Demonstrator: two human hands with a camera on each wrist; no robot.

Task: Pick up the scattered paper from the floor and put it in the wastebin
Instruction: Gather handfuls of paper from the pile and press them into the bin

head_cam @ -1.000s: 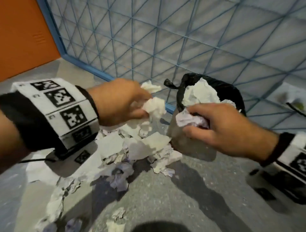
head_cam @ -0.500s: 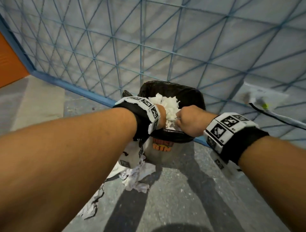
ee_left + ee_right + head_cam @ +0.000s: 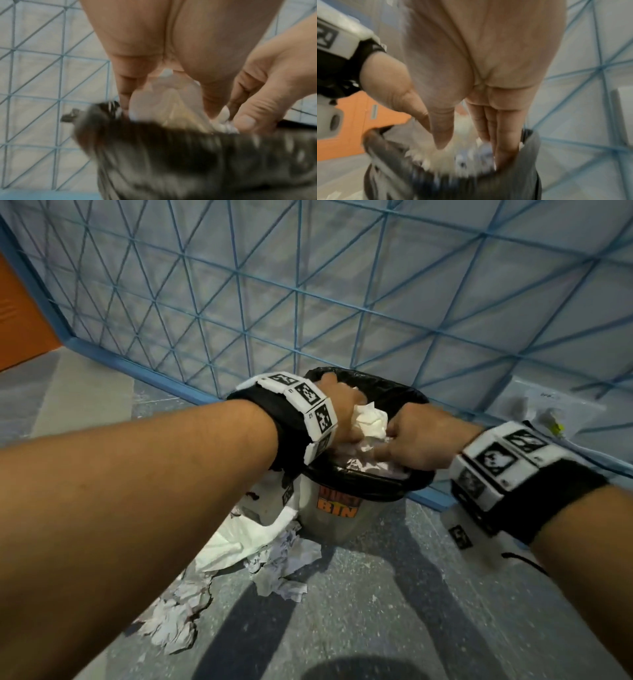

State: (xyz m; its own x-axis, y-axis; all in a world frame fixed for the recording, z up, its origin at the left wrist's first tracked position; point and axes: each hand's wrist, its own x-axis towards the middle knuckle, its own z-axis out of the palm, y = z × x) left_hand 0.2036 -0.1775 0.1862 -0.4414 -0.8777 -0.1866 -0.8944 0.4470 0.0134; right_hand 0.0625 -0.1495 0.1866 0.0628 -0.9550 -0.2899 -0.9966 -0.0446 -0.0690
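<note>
The wastebin (image 3: 329, 522) is grey, lined with a black bag, and stands against the fence with crumpled paper (image 3: 363, 463) piled to its rim. Both hands are inside its mouth. My left hand (image 3: 342, 409) holds a white crumpled wad (image 3: 371, 421) between thumb and fingers, seen in the left wrist view as the wad (image 3: 163, 105) just above the liner (image 3: 188, 155). My right hand (image 3: 411, 440) has straight fingers (image 3: 505, 142) that press down on the paper (image 3: 453, 155) in the bin. More scattered paper (image 3: 281, 559) lies on the floor left of the bin.
A blue wire-mesh fence (image 3: 308, 302) runs right behind the bin. An orange wall (image 3: 20, 320) is at the far left. Another paper clump (image 3: 171, 621) lies nearer to me. A white box (image 3: 555, 409) sits at the right by the fence.
Both hands carried paper from above the floor pile into the bin's mouth. The right hand has let its paper go and now presses down with straight fingers.
</note>
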